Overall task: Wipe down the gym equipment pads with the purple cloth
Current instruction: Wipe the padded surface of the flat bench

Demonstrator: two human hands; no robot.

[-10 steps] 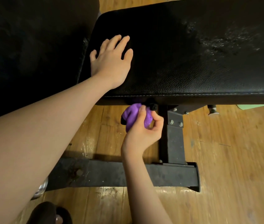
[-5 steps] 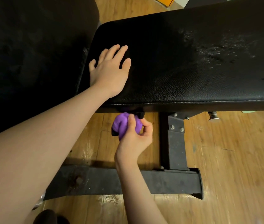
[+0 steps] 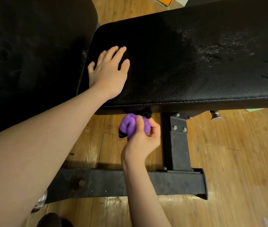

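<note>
Right hand (image 3: 142, 136): the purple cloth (image 3: 130, 124) is gripped in curled fingers and thumb, bunched into a ball. It is held just under the near edge of the bench pad (image 3: 187, 66), and its top seems to touch the underside.
Left hand (image 3: 108, 74): it is laid flat on the left end of the bench pad, with the fingers straight and spread. Nothing is held in it.
Purple cloth: most of it is seen between the thumb and fingers. A small dark part is seen at its left side and at its top.
Bench pad: it is black and bumpy. Shiny wet-looking marks are seen on its far right part.
Second pad (image 3: 31, 54): it is black too and is found just to the left of the bench pad.
Metal frame (image 3: 178, 145): a dark post is seen under the bench pad, right of the cloth. It is joined to a flat bar (image 3: 171, 182) on the wooden floor (image 3: 236, 161).
</note>
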